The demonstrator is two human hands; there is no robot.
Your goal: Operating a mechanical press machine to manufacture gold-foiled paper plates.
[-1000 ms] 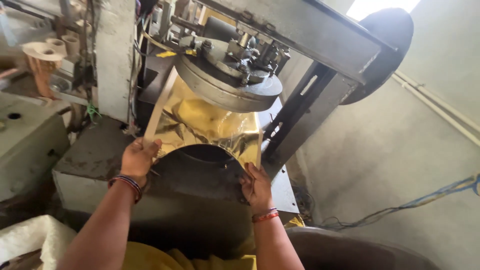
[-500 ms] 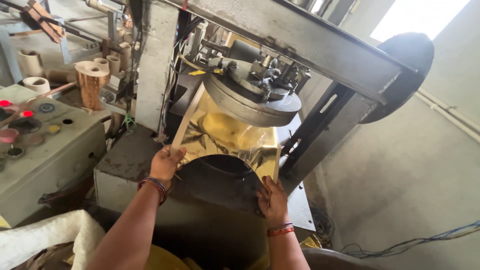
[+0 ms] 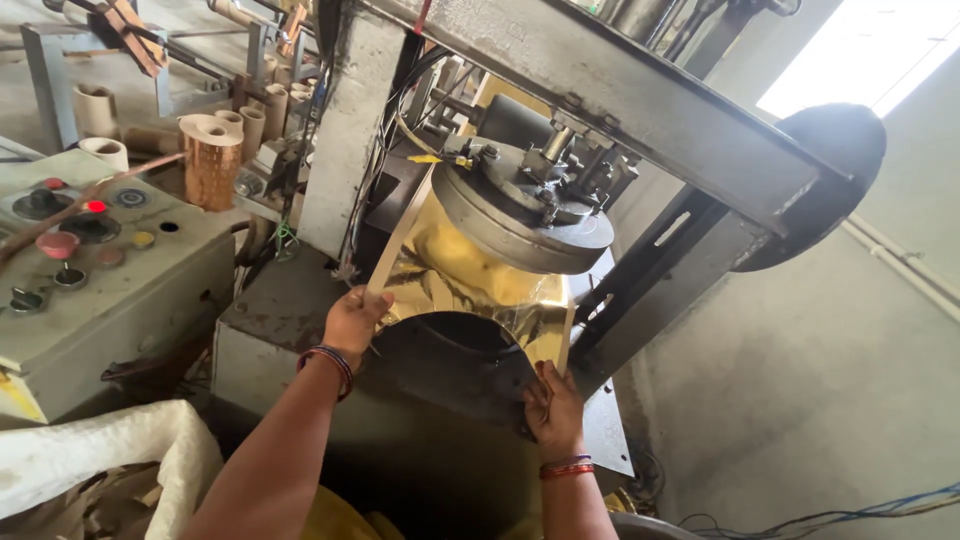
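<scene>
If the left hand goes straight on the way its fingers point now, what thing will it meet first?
The left hand grips the left edge of the gold foil sheet and points up and away. Straight on, it would probably first meet the round metal press head above the foil, though depth is unclear.

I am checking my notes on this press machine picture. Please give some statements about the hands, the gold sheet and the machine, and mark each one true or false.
1. Both hands hold the gold sheet. True: left hand at its left edge, right hand at its right.
2. The sheet is silver. False: it is shiny gold.
3. A round metal die hangs above the sheet. True.
4. The control panel stands right of the press. False: it is on the left.
5. Both wrists are bare. False: each wears bangles.
</scene>
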